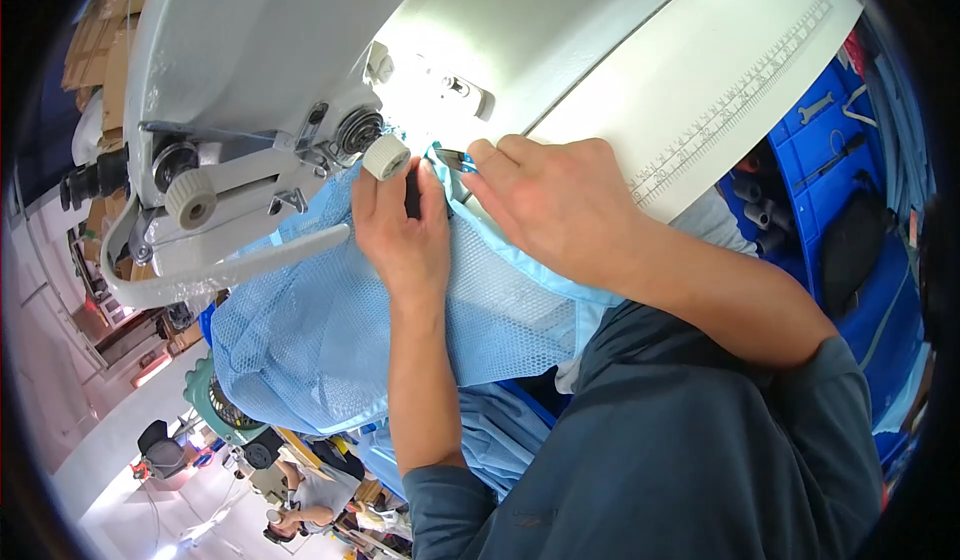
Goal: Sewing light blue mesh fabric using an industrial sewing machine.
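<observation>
Light blue mesh fabric (330, 320) with a smooth light blue binding (520, 262) along its edge drapes from the sewing machine (270, 50) over my lap. Close under the machine's head, my left hand (402, 235) pinches the fabric's edge, its fingertips partly hidden behind a round white knob (386, 157). From the right, my right hand (565, 205) is closed round small thread snips (452, 159). Their metal blades point left, at the bound edge beside my left fingertips. The needle area is mostly hidden.
A ruler scale (735, 100) runs along the white machine bed at right. Beyond it, a blue tray (815, 150) holds a wrench and dark spools. A curved white lever (240, 265) juts out below the head. Another person (305, 500) sits in the background at lower left.
</observation>
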Motion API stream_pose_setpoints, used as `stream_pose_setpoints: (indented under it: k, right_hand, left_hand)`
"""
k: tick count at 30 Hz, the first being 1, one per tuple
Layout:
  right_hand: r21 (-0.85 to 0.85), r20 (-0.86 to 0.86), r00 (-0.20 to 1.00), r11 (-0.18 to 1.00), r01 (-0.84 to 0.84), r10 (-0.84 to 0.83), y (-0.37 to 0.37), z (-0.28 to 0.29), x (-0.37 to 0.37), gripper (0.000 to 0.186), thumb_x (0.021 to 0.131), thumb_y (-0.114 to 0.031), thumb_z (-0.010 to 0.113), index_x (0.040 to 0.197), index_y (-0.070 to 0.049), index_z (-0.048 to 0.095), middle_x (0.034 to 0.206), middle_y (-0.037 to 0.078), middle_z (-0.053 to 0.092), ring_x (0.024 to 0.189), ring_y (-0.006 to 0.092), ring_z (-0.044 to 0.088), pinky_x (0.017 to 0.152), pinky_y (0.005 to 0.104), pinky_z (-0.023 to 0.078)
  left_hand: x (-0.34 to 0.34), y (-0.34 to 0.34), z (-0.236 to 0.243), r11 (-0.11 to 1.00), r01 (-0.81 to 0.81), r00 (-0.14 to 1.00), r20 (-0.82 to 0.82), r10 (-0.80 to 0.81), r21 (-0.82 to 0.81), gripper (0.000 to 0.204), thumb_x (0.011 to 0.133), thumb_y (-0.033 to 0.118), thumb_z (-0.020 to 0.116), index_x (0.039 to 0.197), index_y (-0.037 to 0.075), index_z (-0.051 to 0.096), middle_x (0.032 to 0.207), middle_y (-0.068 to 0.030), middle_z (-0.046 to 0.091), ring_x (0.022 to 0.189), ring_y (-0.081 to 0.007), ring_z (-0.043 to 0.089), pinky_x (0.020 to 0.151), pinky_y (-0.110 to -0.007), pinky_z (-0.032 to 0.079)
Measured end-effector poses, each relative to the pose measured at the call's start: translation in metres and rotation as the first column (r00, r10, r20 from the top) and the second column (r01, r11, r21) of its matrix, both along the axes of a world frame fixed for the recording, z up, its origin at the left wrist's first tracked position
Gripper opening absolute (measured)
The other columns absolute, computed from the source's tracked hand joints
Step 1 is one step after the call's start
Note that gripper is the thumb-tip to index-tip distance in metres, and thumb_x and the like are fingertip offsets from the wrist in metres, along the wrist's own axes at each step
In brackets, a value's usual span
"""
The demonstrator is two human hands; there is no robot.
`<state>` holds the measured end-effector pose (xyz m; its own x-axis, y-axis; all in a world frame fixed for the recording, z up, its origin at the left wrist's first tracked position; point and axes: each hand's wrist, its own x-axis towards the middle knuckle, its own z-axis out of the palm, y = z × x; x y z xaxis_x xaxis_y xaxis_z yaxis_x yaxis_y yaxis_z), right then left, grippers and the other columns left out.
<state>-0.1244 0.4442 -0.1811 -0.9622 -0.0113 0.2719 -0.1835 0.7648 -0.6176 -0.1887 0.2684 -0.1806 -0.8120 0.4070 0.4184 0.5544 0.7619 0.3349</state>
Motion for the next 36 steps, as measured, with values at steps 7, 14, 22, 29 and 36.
stream_pose_setpoints:
  k: [7, 14, 22, 29, 36]
  right_hand:
    - [0.052, -0.090, 0.996, 0.998, 0.024, -0.019, 0.007, -0.002, 0.001, 0.025, 0.099, -0.027, 0.070, 0.109, -0.004, 0.069, 0.077, 0.003, 0.062, 0.058, 0.0207, 0.066, 0.048, 0.0339, 0.049]
    - [0.114, -0.055, 0.998, 0.992, 0.050, -0.044, 0.024, 0.007, 0.001, 0.028, 0.099, -0.028, 0.071, 0.114, -0.005, 0.069, 0.080, 0.004, 0.065, 0.060, 0.0225, 0.066, 0.050, 0.0340, 0.050]
    - [0.289, -0.446, 0.869, 0.885, 0.366, -0.214, 0.088, -0.006, -0.028, 0.027, 0.093, -0.025, 0.075, 0.115, -0.008, 0.071, 0.096, 0.005, 0.069, 0.095, 0.0209, 0.070, 0.089, 0.0395, 0.052]
    - [0.038, -0.095, 0.990, 0.994, -0.105, 0.109, 0.009, 0.002, -0.048, 0.017, 0.084, -0.008, 0.069, 0.100, -0.004, 0.070, 0.100, 0.012, 0.070, 0.085, 0.0322, 0.074, 0.072, 0.0430, 0.060]
    - [0.164, 0.016, 0.991, 0.977, -0.134, 0.133, 0.000, 0.011, -0.055, 0.013, 0.087, -0.010, 0.066, 0.098, -0.004, 0.071, 0.098, 0.014, 0.073, 0.086, 0.0342, 0.075, 0.072, 0.0447, 0.060]
  left_hand:
    - [0.000, 0.001, 0.000, 1.000, -0.004, 1.000, -0.002, 0.004, -0.018, 0.007, 0.096, 0.003, 0.070, 0.102, 0.002, 0.067, 0.102, -0.0105, 0.069, 0.084, -0.0239, 0.065, 0.072, -0.035, 0.054]
    - [-0.001, -0.001, 0.000, 0.999, -0.012, 1.000, -0.008, 0.011, -0.036, 0.008, 0.096, 0.004, 0.070, 0.102, 0.003, 0.067, 0.104, -0.0103, 0.069, 0.084, -0.0237, 0.065, 0.071, -0.035, 0.054]
    - [0.000, 0.000, 0.000, 1.000, -0.014, 0.999, -0.043, 0.013, -0.011, 0.008, 0.095, 0.005, 0.071, 0.102, 0.004, 0.067, 0.104, -0.0109, 0.069, 0.091, -0.0272, 0.066, 0.079, -0.037, 0.055]
    - [0.003, -0.002, 0.000, 0.999, -0.043, 0.999, -0.005, 0.043, -0.023, 0.010, 0.093, 0.005, 0.071, 0.102, 0.004, 0.068, 0.104, -0.0113, 0.070, 0.095, -0.0308, 0.066, 0.085, -0.040, 0.054]
    - [0.002, -0.005, 0.003, 0.999, -0.025, 1.000, -0.016, 0.026, 0.039, 0.010, 0.093, 0.007, 0.071, 0.102, 0.004, 0.068, 0.102, -0.0114, 0.068, 0.093, -0.0319, 0.066, 0.083, -0.041, 0.054]
